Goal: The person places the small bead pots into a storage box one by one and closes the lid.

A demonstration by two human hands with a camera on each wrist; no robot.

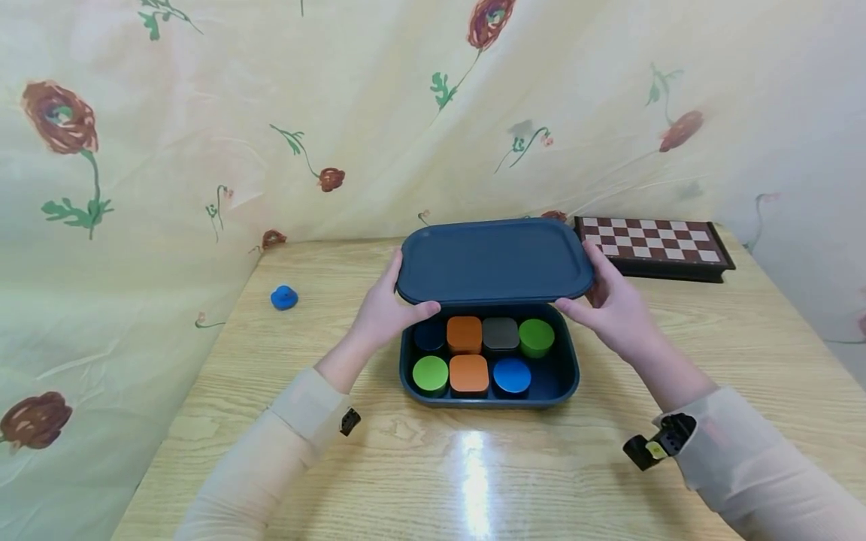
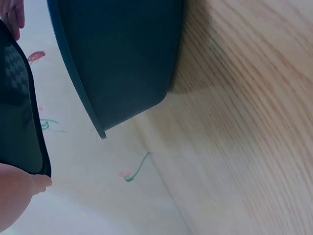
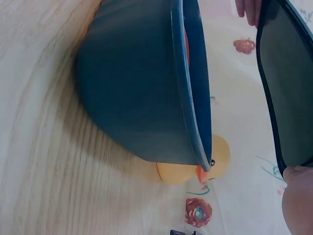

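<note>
A dark blue lid (image 1: 497, 259) is held by its two short ends above a dark blue plastic box (image 1: 490, 402). My left hand (image 1: 386, 312) grips the lid's left end, thumb along the near edge. At the other end my right hand (image 1: 616, 312) grips it the same way. Inside the box stand several small pieces with round or square tops: orange (image 1: 468, 372), grey (image 1: 501, 333), green (image 1: 537, 336), blue (image 1: 512, 376) and a darker one (image 1: 429, 336). Both wrist views show a gap between lid (image 2: 17, 107) and box (image 3: 142, 93). The lid hides the box's far rim.
A chessboard case (image 1: 652, 248) lies at the back right of the wooden table (image 1: 406, 473). At the left is a small blue duck (image 1: 284, 297). In the right wrist view, a yellow duck (image 3: 221, 154) is partly hidden behind the box. Flowered cloth (image 1: 379, 113) hangs behind.
</note>
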